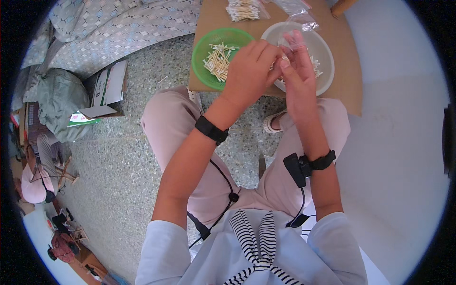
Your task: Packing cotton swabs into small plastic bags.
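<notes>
My left hand [255, 61] and my right hand [300, 76] meet above the pale white bowl [331, 71]. My left fingers are closed in a pinch on a few cotton swabs [285, 60], whose white tips show between the hands. Glossy clear plastic, apparently a small bag [298, 42], lies against the raised fingers of my right hand, its thumb bent in toward the swabs. Beside my left hand is a green basket [198, 50] holding a loose heap of cotton swabs [217, 64]. More swabs lie in the white bowl, partly hidden by my hands.
On the brown table [349, 85], filled bags of swabs [244, 10] and clear bags [297, 9] lie at the far side. A white wall [399, 118] stands at right. Cardboard [109, 85] and a grey-green bag [61, 102] rest on the left floor. Another person [38, 183] sits far left.
</notes>
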Demonstrator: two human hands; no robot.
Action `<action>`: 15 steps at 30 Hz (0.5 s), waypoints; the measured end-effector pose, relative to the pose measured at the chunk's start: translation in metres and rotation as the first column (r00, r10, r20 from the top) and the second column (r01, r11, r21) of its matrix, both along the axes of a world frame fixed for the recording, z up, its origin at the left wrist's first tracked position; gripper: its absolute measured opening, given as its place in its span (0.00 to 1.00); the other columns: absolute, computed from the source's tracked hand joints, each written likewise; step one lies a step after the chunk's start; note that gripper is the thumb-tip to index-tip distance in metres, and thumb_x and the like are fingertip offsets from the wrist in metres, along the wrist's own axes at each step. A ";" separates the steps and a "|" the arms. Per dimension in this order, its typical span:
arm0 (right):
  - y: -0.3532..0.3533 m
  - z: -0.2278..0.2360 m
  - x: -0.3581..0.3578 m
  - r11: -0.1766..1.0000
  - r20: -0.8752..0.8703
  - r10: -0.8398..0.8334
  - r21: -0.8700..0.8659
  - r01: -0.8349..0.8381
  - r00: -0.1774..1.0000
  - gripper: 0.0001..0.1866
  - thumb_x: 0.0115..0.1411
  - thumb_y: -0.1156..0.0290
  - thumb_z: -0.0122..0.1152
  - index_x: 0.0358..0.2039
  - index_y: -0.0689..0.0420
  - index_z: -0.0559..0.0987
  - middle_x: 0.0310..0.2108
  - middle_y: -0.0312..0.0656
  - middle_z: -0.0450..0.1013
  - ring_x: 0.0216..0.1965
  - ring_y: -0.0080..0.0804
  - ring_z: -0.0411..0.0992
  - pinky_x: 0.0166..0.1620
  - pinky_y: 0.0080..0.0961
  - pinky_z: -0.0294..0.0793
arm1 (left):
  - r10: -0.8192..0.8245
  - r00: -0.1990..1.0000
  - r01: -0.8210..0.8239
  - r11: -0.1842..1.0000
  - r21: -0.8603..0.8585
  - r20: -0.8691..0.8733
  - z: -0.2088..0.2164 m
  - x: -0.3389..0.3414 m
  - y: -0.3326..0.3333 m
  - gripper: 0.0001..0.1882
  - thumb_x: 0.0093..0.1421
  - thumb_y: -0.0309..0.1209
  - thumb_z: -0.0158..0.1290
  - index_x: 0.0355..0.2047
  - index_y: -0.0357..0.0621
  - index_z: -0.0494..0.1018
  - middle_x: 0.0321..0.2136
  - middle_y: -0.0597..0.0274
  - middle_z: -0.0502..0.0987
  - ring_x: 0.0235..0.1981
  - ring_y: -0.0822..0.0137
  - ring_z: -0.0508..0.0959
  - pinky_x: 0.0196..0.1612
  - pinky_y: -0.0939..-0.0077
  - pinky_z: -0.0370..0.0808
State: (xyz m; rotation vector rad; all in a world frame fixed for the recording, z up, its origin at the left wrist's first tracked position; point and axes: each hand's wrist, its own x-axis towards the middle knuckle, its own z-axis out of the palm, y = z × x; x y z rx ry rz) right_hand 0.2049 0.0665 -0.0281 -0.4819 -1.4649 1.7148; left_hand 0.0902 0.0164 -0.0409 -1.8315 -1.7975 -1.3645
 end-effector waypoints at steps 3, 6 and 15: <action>0.000 -0.001 0.000 0.998 -0.038 -0.058 0.029 0.059 0.998 0.33 0.60 0.74 0.53 0.65 0.58 0.53 0.60 0.42 0.58 0.57 0.31 0.60 0.60 0.29 0.57 | -0.025 1.000 0.026 1.000 -0.004 0.013 0.000 0.000 -0.001 0.11 0.48 0.28 0.57 0.33 0.43 0.70 0.29 0.58 0.70 0.32 0.55 0.72 0.34 0.64 0.70; 0.008 0.002 0.004 0.998 -0.025 -0.034 -0.061 0.033 0.999 0.32 0.61 0.72 0.54 0.64 0.57 0.56 0.56 0.41 0.63 0.53 0.29 0.65 0.56 0.26 0.63 | -0.096 0.995 0.093 0.993 0.067 0.035 -0.001 0.000 -0.004 0.13 0.52 0.29 0.57 0.38 0.43 0.70 0.33 0.55 0.71 0.35 0.53 0.73 0.37 0.62 0.70; 0.011 0.004 0.012 0.946 0.094 0.055 -0.323 -0.021 0.994 0.24 0.60 0.67 0.58 0.56 0.54 0.69 0.44 0.36 0.73 0.39 0.19 0.71 0.46 0.19 0.72 | -0.220 0.668 0.251 0.966 0.063 0.711 0.001 -0.030 -0.001 0.28 0.63 0.44 0.48 0.58 0.42 0.61 0.50 0.54 0.69 0.55 0.61 0.66 0.56 0.67 0.61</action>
